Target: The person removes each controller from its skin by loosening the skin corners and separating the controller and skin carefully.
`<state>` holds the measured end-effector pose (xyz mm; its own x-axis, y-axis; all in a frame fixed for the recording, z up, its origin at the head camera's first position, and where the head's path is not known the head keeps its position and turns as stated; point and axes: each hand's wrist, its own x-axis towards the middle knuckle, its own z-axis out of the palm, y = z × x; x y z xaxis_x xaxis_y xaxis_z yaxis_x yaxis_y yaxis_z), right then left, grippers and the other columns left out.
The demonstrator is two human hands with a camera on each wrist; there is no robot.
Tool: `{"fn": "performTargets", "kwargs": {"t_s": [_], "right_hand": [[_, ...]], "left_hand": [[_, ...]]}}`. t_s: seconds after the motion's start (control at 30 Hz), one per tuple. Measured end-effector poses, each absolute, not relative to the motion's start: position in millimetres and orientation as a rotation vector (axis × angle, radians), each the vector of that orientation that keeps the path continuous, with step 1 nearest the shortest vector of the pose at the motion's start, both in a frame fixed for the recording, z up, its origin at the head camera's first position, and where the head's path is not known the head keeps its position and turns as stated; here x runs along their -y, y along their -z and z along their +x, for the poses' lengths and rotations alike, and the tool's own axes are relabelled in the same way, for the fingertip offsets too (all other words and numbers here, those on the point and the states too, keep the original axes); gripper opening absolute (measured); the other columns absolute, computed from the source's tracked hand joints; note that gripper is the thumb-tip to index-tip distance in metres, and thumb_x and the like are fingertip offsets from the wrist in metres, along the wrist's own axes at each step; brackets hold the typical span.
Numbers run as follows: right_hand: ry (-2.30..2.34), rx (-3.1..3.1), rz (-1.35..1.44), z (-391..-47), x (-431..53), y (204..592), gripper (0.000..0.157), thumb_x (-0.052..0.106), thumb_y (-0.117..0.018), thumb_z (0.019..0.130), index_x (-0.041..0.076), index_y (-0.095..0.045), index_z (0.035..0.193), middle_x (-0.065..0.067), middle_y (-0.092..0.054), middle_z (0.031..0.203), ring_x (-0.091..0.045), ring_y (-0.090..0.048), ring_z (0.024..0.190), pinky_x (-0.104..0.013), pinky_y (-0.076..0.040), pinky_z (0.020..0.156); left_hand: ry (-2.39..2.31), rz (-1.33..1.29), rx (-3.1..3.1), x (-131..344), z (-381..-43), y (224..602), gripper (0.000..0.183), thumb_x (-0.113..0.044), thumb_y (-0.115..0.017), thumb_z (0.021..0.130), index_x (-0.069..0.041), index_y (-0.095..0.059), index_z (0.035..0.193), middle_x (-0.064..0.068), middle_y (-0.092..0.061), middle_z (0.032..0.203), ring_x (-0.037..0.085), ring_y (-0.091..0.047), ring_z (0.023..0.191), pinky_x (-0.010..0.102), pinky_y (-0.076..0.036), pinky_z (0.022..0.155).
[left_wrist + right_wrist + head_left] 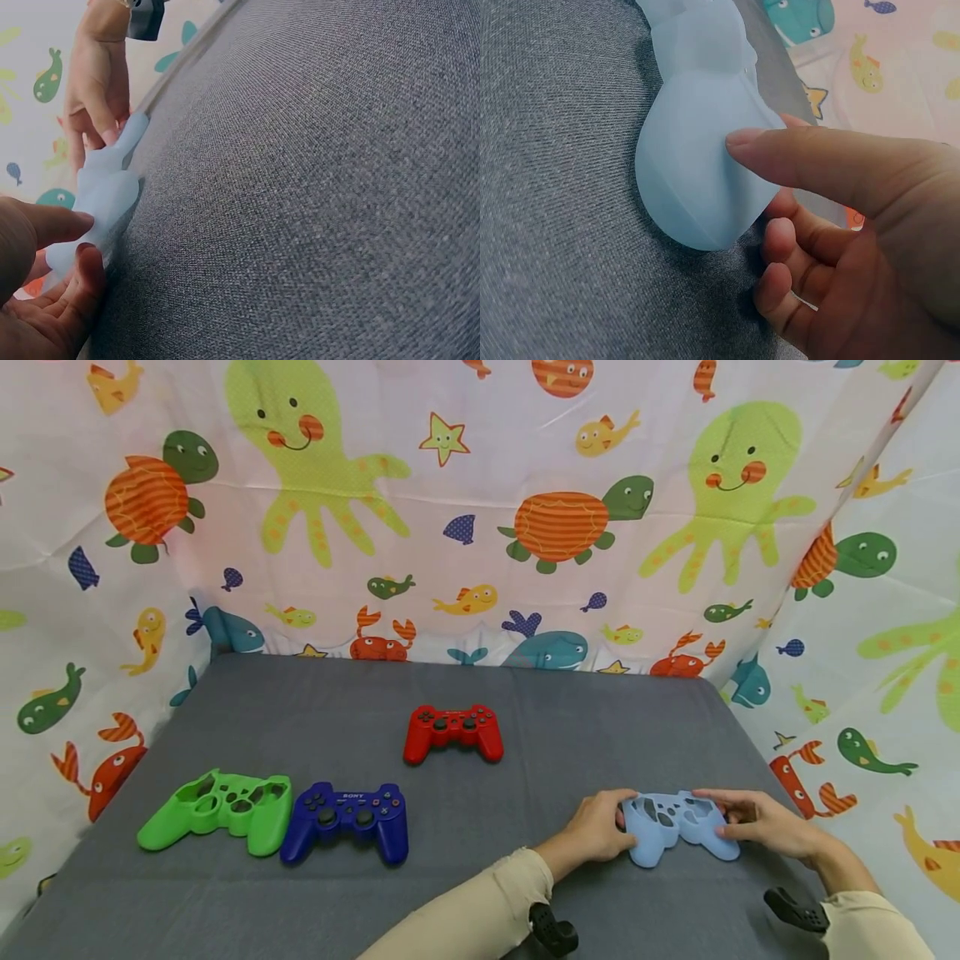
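Observation:
A light blue silicone game controller cover [662, 820] lies at the right of the grey table, its cut-outs facing up. My left hand [596, 827] pinches its left end; in the left wrist view the thumb and curled fingers [88, 266] sit about that edge. On the other end, my right hand [765, 822] holds the right grip. The right wrist view shows that thumb [754, 150] pressed on the smooth grip, with the other fingers curled beside and behind the edge. Part of the cover is hidden behind the fingers.
A red game controller [453, 732] lies near the table's middle. Left of it and nearer are a dark blue Sony controller [347, 820] and a green silicone controller cover [225, 810], close together. Sea-animal cloth [465, 527] hangs behind and along both sides of the grey table [495, 868].

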<state>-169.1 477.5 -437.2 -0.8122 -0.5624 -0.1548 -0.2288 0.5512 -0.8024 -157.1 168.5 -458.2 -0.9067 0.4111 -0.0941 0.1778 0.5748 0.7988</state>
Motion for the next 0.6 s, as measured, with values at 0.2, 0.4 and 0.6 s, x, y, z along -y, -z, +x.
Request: {"fn": "performTargets", "kwargs": {"t_s": [0.2,0.4,0.6], "right_hand": [[1.122,-2.451,-0.546,-169,-477,434,0.050,0.008,-0.061,0.099,-0.005,-0.046,0.146,0.003,-0.059,0.114,-0.011,-0.055,0.081,-0.025,-0.043,0.066],[1.025,-2.548,-0.442,-168,-471,428,0.047,0.016,-0.057,0.103,-0.004,-0.048,0.145,-0.017,-0.061,0.132,0.010,-0.055,0.103,-0.021,-0.052,0.078],[0.976,-2.656,-0.408,-168,-460,422,0.046,0.018,-0.055,0.105,-0.011,-0.049,0.139,-0.017,-0.067,0.114,0.002,-0.061,0.090,-0.025,-0.056,0.073]], "left_hand": [[-1.255,0.506,-2.538,-168,-160,460,0.064,-0.013,-0.083,0.081,-0.028,-0.060,0.140,-0.010,-0.057,0.079,0.002,-0.047,0.065,0.018,-0.040,0.061],[-1.283,0.529,-2.480,-163,-161,457,0.059,-0.018,-0.077,0.087,-0.026,-0.058,0.142,-0.010,-0.058,0.080,0.002,-0.049,0.067,0.019,-0.042,0.064],[-1.347,0.531,-2.419,-149,-159,449,0.050,-0.020,-0.072,0.092,-0.023,-0.060,0.140,-0.010,-0.062,0.082,0.003,-0.052,0.066,0.020,-0.043,0.062]]}}
